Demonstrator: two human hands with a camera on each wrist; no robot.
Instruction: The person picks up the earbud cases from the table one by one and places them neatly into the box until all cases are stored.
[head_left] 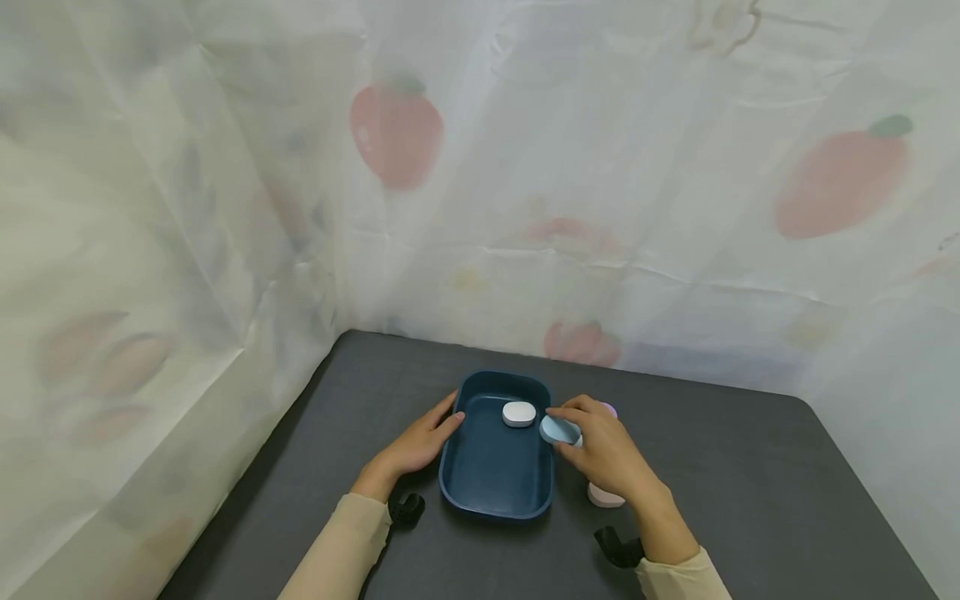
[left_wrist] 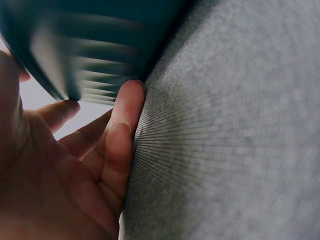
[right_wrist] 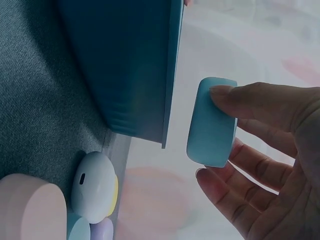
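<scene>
A dark blue rectangular tray (head_left: 491, 475) with rounded corners sits on the table. Inside, toward its far end, lies a white rounded oval piece (head_left: 518, 414). My left hand (head_left: 414, 443) holds the tray's left side, thumb at the rim; in the left wrist view the other fingers rest along the ribbed outer wall, low against the table. A light blue rounded oval piece (right_wrist: 212, 125) is pinched between the thumb and fingers of my right hand (head_left: 609, 450). In the head view this piece overlaps the tray's right rim; the right wrist view shows a gap between them.
Right of the tray are a pale pink piece (head_left: 604, 497) and a lilac piece (head_left: 612, 409), partly hidden by my hand. The right wrist view shows a white piece (right_wrist: 92, 187) with a dark slot, and yellow and light blue pieces. A fruit-print curtain (head_left: 480, 283) hangs behind the table.
</scene>
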